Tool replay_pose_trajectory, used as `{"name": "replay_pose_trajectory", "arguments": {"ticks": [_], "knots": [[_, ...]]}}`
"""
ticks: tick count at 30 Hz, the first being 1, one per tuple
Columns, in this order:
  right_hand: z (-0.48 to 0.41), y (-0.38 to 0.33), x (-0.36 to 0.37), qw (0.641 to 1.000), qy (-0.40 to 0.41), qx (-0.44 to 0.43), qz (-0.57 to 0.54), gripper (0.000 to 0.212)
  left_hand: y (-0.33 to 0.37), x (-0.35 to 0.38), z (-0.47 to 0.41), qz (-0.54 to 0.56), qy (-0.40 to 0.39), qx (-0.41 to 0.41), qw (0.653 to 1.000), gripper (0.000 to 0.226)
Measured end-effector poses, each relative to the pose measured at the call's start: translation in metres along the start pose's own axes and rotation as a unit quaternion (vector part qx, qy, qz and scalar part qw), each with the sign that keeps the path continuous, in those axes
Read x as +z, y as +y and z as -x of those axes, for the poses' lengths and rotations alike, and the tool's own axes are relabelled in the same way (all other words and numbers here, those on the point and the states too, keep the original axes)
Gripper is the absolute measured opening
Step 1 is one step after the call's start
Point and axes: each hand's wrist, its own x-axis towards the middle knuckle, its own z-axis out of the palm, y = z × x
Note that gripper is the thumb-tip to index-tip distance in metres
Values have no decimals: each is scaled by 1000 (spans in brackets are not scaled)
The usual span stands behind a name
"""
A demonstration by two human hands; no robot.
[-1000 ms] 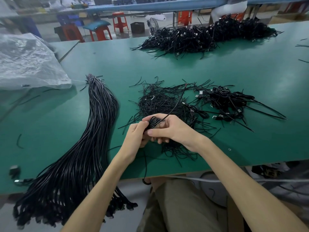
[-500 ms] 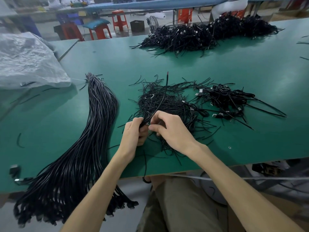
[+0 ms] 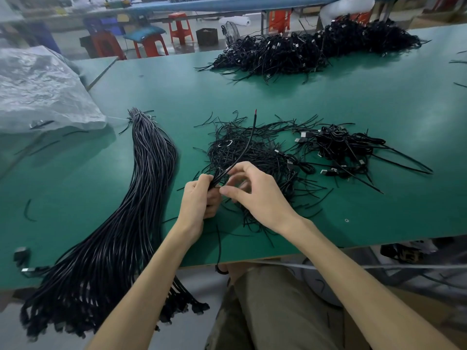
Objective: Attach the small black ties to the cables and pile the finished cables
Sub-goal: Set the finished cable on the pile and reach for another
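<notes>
Black cable (image 3: 254, 120), folded, is gripped in your left hand (image 3: 199, 198) near the middle of the front edge of the surface (image 3: 379, 210). Your right hand (image 3: 260, 195) curls beside it; whether it pinches a tie I cannot tell. Hold the fold firm while you wrap.

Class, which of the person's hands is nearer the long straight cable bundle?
Left. The left hand sits just right of the bundle; the right hand lies farther right, beyond it.
</notes>
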Motion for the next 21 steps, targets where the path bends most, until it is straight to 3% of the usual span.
{"name": "replay_pose_trajectory", "arguments": {"ticks": [11, 21], "knots": [[-3, -3, 4, 996, 0, -56, 67, 12, 1, -1, 1, 8, -36, 4, 999, 41], [-3, -5, 5, 997, -1, -78, 24, 9, -3, -3, -1, 22, -40, 3, 999, 39]]}}
